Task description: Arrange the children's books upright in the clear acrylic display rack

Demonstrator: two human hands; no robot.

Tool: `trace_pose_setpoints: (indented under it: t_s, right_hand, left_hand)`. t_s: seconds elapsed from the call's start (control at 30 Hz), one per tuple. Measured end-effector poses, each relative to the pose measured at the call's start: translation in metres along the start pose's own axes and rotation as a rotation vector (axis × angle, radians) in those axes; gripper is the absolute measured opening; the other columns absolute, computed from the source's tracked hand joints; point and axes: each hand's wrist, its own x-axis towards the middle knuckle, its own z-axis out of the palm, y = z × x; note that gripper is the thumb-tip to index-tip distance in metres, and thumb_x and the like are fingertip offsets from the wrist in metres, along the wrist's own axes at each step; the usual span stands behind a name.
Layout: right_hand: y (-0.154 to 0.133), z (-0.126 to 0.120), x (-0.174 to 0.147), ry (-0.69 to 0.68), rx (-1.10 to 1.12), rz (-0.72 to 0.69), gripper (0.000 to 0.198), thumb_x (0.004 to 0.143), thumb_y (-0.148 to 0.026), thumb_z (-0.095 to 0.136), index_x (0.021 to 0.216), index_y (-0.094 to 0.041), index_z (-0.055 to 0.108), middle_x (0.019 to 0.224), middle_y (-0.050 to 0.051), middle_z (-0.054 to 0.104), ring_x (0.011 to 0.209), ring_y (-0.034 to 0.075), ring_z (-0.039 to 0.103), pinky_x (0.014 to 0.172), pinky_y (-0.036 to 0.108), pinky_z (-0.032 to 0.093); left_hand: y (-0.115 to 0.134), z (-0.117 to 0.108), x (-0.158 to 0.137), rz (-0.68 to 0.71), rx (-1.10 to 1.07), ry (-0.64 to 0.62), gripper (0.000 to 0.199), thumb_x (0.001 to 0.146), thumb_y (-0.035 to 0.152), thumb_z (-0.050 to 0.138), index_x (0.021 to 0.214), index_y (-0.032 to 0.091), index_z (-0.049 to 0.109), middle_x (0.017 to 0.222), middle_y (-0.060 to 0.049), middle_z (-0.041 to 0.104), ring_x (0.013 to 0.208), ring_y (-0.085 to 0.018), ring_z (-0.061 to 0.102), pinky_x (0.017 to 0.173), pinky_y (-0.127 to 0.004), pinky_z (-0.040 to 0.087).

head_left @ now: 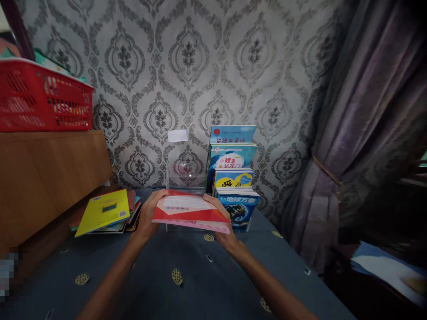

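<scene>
A red and pink book is held level between my two hands, above the dark blue tabletop. My left hand grips its left edge, and my right hand has its right edge; some fingers are hidden behind or under it. Just beyond the book stands a clear plastic rack with a white label at its top. On the right side of the rack, several upright books are stepped in tiers, with a blue book in front, close to my right hand.
A pile of books topped by a yellow book lies to the left. Beyond it, a wooden cabinet carries a red basket. The patterned wall stands behind the rack, and a tied curtain hangs at the right past the table edge.
</scene>
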Motion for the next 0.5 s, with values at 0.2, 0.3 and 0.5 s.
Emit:
trace_pose_setpoints:
  t_s: [0.2,0.3,0.5]
  right_hand:
    - [-0.002,-0.004,0.027,-0.013,0.025,-0.098,0.047,0.094,-0.054,0.052,0.127,-0.023,0.064,0.129,0.015,0.066,0.123,0.032,0.061,0.105,0.050,0.049]
    - [-0.005,-0.007,0.042,-0.027,-0.018,-0.133,0.042,0.094,-0.049,0.052,0.126,-0.023,0.063,0.129,0.014,0.066,0.122,0.030,0.061,0.104,0.048,0.049]
    - [-0.019,-0.015,0.096,-0.034,-0.095,-0.190,0.029,0.097,-0.030,0.045,0.117,-0.022,0.064,0.114,0.011,0.071,0.107,0.026,0.066,0.094,0.041,0.052]
  left_hand:
    - [-0.005,-0.005,0.021,-0.022,-0.039,-0.002,0.033,0.086,0.042,0.051,0.106,0.020,0.066,0.113,-0.010,0.072,0.109,-0.028,0.064,0.097,-0.037,0.049]
    - [-0.001,-0.011,0.035,-0.010,-0.045,-0.019,0.033,0.089,0.042,0.048,0.104,0.020,0.067,0.108,-0.007,0.073,0.101,-0.025,0.065,0.089,-0.034,0.050]
    - [-0.008,-0.018,0.081,-0.004,-0.033,-0.014,0.026,0.087,0.034,0.051,0.097,0.019,0.069,0.088,-0.004,0.071,0.084,-0.021,0.063,0.079,-0.030,0.048]
